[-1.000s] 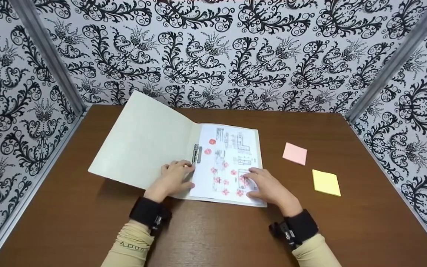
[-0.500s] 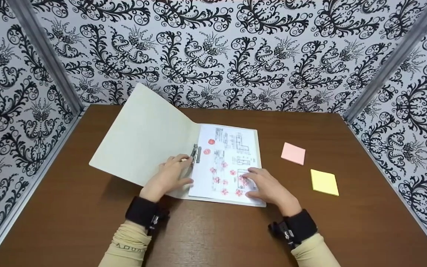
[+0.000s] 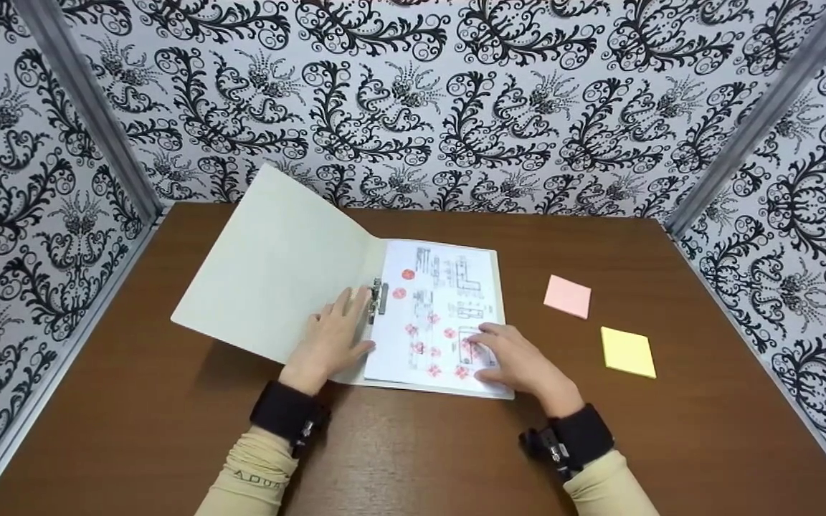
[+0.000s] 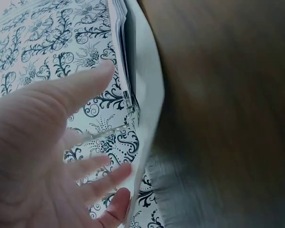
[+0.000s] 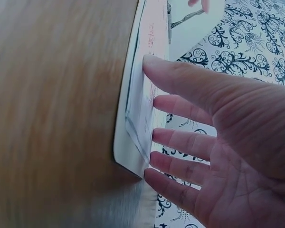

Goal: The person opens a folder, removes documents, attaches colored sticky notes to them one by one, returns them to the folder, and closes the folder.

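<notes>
An open cream file folder (image 3: 269,272) lies on the table, its left cover tilted up off the surface. White papers (image 3: 431,287) with drawings and red stamps lie on its right side. Along the spine is a metal clip (image 3: 375,299), and in the left wrist view its thin lever (image 4: 108,132) stands out from the papers. My left hand (image 3: 328,337) is at the spine, fingers extended beside the clip; whether the index finger touches the lever is unclear. My right hand (image 3: 524,360) rests its fingertips on the lower right of the papers, thumb near the bottom edge.
A pink sticky-note pad (image 3: 568,297) and a yellow sticky-note pad (image 3: 629,352) lie to the right of the folder on the brown table (image 3: 413,459). Patterned walls (image 3: 413,107) stand at the back and both sides.
My left hand has moved forward along the spine towards the clip, and its fingers have straightened. The left cover rose a little, then sank slightly. My right hand has stayed in place.
</notes>
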Motion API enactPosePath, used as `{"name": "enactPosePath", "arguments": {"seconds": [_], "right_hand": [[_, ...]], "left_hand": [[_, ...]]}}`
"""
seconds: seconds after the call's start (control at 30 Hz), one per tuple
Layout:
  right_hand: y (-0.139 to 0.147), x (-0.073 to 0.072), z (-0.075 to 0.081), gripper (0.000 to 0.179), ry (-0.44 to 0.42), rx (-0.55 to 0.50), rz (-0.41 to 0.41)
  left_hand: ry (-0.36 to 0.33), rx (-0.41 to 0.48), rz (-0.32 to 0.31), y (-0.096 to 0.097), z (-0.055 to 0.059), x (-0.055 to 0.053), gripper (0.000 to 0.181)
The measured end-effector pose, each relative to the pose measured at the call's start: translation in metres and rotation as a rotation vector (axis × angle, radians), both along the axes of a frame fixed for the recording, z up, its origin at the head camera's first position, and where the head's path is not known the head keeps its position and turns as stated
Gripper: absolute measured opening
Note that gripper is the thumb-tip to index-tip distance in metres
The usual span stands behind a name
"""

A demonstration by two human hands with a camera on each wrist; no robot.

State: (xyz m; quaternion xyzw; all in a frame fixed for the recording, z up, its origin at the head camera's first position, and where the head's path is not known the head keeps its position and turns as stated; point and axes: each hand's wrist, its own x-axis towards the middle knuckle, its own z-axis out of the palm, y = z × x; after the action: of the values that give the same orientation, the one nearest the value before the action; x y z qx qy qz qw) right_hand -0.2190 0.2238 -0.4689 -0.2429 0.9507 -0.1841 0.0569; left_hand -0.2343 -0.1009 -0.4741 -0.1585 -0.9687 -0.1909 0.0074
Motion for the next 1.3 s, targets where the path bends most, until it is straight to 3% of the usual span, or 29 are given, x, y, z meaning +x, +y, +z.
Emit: {"name": "enactPosePath", "arguments": {"seconds": [0.27, 0.5, 0.87, 1.13, 1.3], "right_hand": [[-0.006, 0.001, -0.002, 0.049, 0.041, -0.016, 0.077], [-0.011, 0.004, -0.004, 0.053, 0.052, 0.0, 0.098], [-0.02, 0.008, -0.004, 0.055, 0.024, 0.015, 0.103], [-0.025, 0.011, -0.002, 0.056, 0.031, 0.018, 0.132], [-0.024, 0.011, -0.003, 0.055, 0.048, 0.019, 0.138]], "left_hand": [[0.0, -0.024, 0.092, -0.001, 0.001, 0.003, 0.09], [-0.02, 0.025, 0.155, -0.007, 0.001, 0.0, 0.095], [0.043, -0.074, 0.161, -0.013, -0.002, -0.011, 0.101], [0.011, -0.148, 0.137, -0.014, -0.004, -0.016, 0.094], [-0.044, -0.077, 0.131, -0.015, -0.008, -0.019, 0.09]]}}
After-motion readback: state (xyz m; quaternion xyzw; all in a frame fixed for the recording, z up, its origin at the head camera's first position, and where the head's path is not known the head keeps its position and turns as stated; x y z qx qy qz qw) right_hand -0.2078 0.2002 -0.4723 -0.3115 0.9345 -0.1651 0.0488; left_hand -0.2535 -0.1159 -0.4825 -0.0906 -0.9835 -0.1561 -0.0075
